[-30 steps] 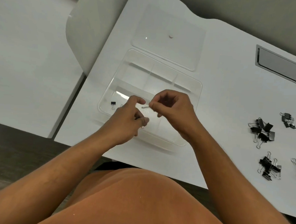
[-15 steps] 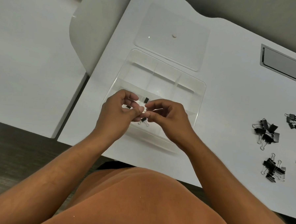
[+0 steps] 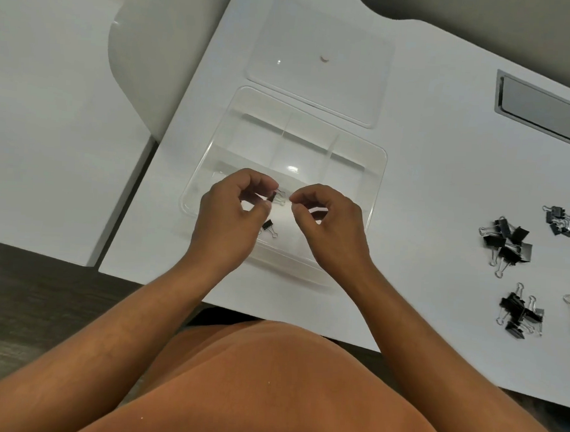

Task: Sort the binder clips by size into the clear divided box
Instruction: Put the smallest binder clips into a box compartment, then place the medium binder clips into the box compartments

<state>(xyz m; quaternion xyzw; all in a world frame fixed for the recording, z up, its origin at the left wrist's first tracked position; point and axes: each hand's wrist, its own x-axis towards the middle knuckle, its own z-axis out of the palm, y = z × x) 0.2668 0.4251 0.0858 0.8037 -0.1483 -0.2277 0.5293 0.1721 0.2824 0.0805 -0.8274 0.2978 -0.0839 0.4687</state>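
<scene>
Here, two hands hover over the clear divided box [image 3: 376, 174] on the white desk [image 3: 444, 178]. The left hand [image 3: 231, 213] pinches one small binder clip [image 3: 275, 196]; the right hand [image 3: 329, 224] has curled fingers, and whether it holds anything cannot be told. A second small clip [image 3: 268, 226] lies in a near compartment. Four clip piles sit well to the right; the nearest pile [image 3: 506, 244] holds larger clips. The clear lid [image 3: 321, 59] lies beyond the box.

Your divided box [image 3: 376, 174] and its lid [image 3: 320, 29] are clear glossy plastic; the table [image 3: 427, 190] is smooth matt white; your binder clips [image 3: 506, 244] are black metal with shiny wire handles.
</scene>
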